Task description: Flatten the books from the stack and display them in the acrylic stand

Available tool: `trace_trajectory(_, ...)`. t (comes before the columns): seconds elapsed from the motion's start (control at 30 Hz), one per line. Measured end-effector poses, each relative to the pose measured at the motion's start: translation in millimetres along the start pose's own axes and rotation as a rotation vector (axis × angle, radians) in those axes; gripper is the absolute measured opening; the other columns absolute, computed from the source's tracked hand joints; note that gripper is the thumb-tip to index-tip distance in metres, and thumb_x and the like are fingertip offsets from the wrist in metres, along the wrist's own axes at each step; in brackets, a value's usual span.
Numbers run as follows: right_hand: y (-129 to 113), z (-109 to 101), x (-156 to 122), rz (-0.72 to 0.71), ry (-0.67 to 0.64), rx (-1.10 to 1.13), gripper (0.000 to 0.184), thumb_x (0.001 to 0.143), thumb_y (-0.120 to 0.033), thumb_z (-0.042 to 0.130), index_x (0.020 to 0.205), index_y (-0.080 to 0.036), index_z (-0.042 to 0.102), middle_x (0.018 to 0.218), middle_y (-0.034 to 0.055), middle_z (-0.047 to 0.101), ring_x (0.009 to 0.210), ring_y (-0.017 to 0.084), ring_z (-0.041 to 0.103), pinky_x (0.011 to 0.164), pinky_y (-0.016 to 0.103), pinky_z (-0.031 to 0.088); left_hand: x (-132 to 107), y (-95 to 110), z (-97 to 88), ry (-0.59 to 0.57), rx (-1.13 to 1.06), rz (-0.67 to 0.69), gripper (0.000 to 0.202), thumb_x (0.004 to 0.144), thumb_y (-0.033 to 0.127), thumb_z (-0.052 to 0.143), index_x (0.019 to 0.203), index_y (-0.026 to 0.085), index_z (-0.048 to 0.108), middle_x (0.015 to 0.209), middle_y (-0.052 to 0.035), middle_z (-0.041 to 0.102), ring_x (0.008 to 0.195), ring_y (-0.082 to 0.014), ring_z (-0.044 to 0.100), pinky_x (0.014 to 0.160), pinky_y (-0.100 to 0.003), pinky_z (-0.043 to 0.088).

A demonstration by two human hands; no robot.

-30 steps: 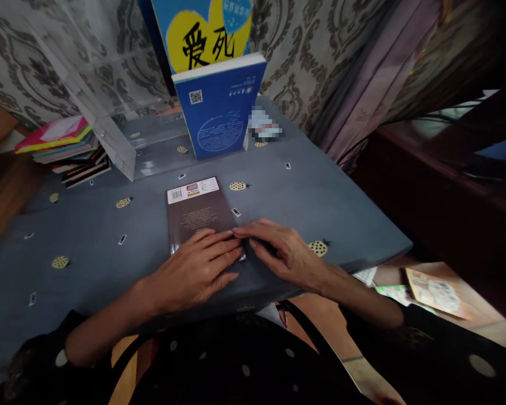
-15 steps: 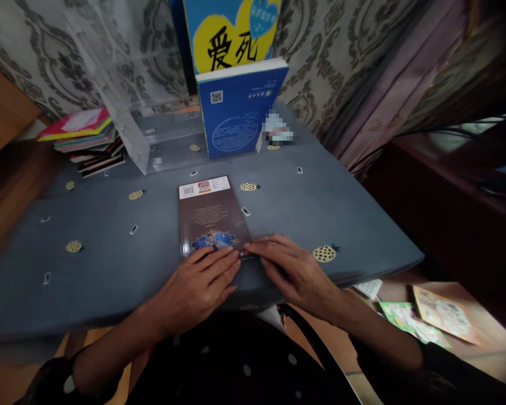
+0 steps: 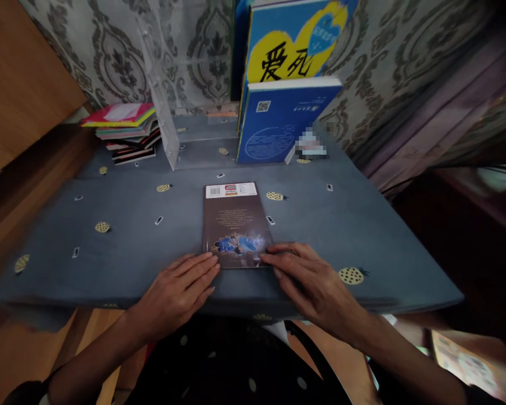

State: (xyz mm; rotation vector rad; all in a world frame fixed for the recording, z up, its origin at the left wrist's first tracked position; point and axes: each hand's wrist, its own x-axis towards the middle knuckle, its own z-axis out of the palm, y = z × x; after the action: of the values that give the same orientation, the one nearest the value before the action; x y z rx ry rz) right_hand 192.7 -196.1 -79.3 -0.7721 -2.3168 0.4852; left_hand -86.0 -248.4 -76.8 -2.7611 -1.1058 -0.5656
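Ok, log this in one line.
left hand: open, at near edge of brown book | right hand: open, fingertips on book | book: flat on table

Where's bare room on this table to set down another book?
Free: the blue-grey tablecloth left of the flat brown paperback, before the stack of colourful books, and right of it toward the edge. Crowded: the back, with clear acrylic stand and upright blue books; the near middle, with left hand and right hand.
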Motion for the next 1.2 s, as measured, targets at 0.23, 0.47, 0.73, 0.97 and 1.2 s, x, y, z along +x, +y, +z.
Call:
trace_trajectory(0.23, -23.9, 13.6, 55.3, -0.101, -0.410, 0.118, 0.043, 0.098, -0.017, 0.042, 0.140, -0.021, 0.049, 0.136, 0.0075, 0.061, 0.129, 0.019, 0.052, 0.112, 0.043, 0.042, -3.1, 2.7, 6.6, 0.090, -0.013, -0.053, 0.029, 0.098, 0.014, 0.044, 0.122, 0.009, 0.060, 0.116, -0.0119, 0.070, 0.115, -0.0226, 0.063, 0.094, -0.040, 0.056)
trace_trajectory(0.47, -8.7, 30.8, 98.5, -0.145, -0.614, 0.097, 0.043, 0.102, -0.025, 0.039, 0.141, -0.010, 0.047, 0.148, 0.0123, 0.048, 0.142, 0.018, 0.036, 0.121, 0.040, 0.025, 1.2, 0.3, 6.8, 0.134, -0.048, -0.067, 0.029, 0.097, 0.012, 0.041, 0.116, 0.011, 0.063, 0.104, -0.0093, 0.073, 0.103, -0.0199, 0.067, 0.091, -0.037, 0.056)
trace_trajectory(0.73, 42.9, 46.9, 136.1, -0.163, -0.548, -0.001, 0.048, 0.100, -0.030, 0.046, 0.145, -0.014, 0.043, 0.154, 0.0124, 0.039, 0.145, 0.020, 0.030, 0.121, 0.043, 0.024, 5.7, -11.7, 0.0, 0.070, -0.081, -0.024, 0.029, 0.096, 0.013, 0.045, 0.118, 0.011, 0.063, 0.113, -0.0096, 0.073, 0.105, -0.0186, 0.068, 0.087, -0.032, 0.058)
trace_trajectory(0.97, 79.8, 36.6, 151.4, -0.083, -0.386, -0.083, 0.045, 0.100, -0.033, 0.043, 0.144, -0.022, 0.047, 0.153, 0.0082, 0.042, 0.144, 0.021, 0.034, 0.119, 0.046, 0.028, 2.7, -23.5, 11.2, -0.022, -0.047, -0.049, 0.038, 0.096, 0.018, 0.046, 0.133, 0.014, 0.054, 0.129, -0.0091, 0.066, 0.122, -0.0205, 0.060, 0.096, -0.036, 0.055)
trace_trajectory(1.2, 85.0, 26.0, 143.7, 0.082, -0.339, -0.263, 0.044, 0.098, -0.028, 0.045, 0.140, -0.019, 0.050, 0.152, 0.0127, 0.043, 0.143, 0.027, 0.035, 0.116, 0.058, 0.025, 4.3, -30.8, 24.8, -0.061, 0.124, 0.018, 0.075, 0.094, 0.059, 0.048, 0.148, 0.009, 0.036, 0.148, -0.0154, 0.047, 0.139, -0.0301, 0.040, 0.103, -0.042, 0.047)
